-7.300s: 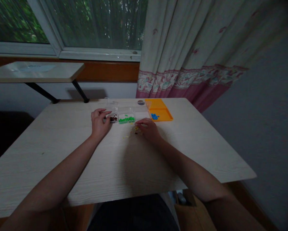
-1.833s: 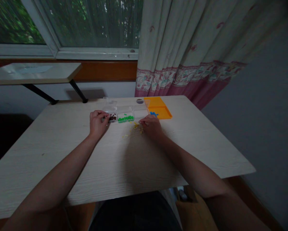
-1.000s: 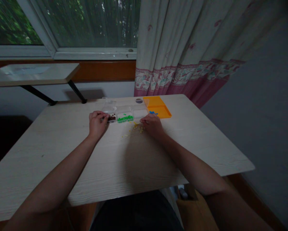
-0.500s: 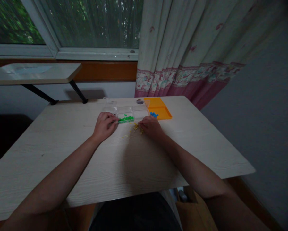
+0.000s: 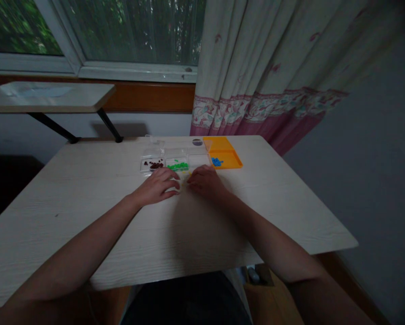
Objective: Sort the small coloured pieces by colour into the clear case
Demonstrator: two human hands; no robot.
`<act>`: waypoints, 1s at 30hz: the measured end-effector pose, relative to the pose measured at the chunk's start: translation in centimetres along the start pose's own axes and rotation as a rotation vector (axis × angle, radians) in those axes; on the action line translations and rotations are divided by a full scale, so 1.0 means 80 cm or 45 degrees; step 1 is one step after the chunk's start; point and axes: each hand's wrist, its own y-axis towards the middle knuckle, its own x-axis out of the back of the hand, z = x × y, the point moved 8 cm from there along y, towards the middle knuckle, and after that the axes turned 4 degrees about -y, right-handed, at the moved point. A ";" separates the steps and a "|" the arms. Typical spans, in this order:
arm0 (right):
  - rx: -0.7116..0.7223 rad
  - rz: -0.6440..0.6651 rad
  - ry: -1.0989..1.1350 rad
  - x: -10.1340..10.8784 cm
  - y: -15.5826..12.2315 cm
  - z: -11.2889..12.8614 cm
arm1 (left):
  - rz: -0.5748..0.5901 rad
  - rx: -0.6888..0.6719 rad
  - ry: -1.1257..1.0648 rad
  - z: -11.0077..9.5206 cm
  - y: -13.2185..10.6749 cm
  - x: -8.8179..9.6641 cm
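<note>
My left hand (image 5: 159,185) rests on the table in front of the clear boxes, thumb and fingers apart and curved towards the right. Facing it, my right hand (image 5: 208,181) lies low with bent fingers spread a little, tips pointing left. A few small yellow pieces (image 5: 184,172) show between the two hands; the rest are hidden behind the fingers. Just beyond are small green pieces (image 5: 178,166) in one clear plastic box and dark red pieces (image 5: 156,165) in the box to its left. Behind my right hand is another clear box (image 5: 199,159) with no pieces visible.
An open orange case (image 5: 231,159) with small blue pieces (image 5: 217,161) stands right of the clear boxes. A dark round object (image 5: 197,142) lies behind them. At the far left, a raised shelf (image 5: 53,97) stands on black legs. A curtain (image 5: 256,81) hangs behind the table (image 5: 283,203).
My left hand has left the side of the green box and moved right and nearer, uncovering the dark red pieces. My right hand has shifted slightly left over the yellow pieces.
</note>
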 end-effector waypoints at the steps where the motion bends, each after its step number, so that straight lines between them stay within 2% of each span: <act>1: 0.036 0.001 0.014 -0.002 -0.001 0.007 | 0.006 -0.001 -0.002 -0.001 0.001 -0.001; 7: 0.108 0.026 0.010 -0.013 -0.002 0.035 | -0.006 0.026 0.012 -0.002 0.004 -0.005; 17: 0.042 -0.026 -0.007 -0.021 0.000 0.040 | -0.062 0.115 -0.017 0.006 0.005 -0.004; 23: 0.020 -0.047 -0.103 -0.020 -0.001 0.047 | -0.151 0.149 -0.090 0.010 0.006 0.003; 30: -0.001 -0.109 -0.075 -0.021 -0.002 0.041 | -0.264 0.220 -0.140 0.018 0.005 0.014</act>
